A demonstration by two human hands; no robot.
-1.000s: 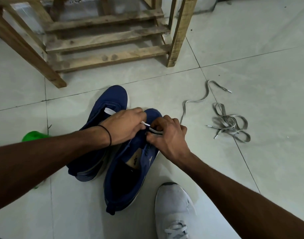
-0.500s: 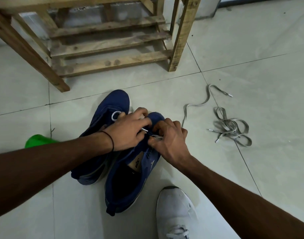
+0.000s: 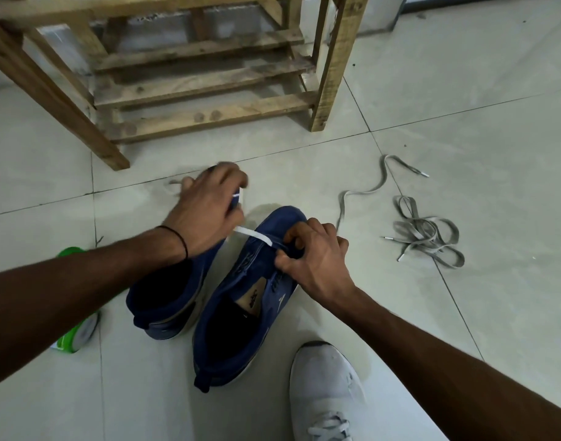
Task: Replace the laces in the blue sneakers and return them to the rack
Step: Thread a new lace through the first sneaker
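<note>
White lace gripped by L hand, pinched by R hand at sneaker.

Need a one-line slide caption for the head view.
Left hand holds a white lace taut from the blue sneaker gripped by the right hand; grey laces lie nearby.

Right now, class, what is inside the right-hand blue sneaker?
In the blue sneaker, a tan printed patch shows; deeper in is dark, and the right hand and upper cover the toe end.
</note>
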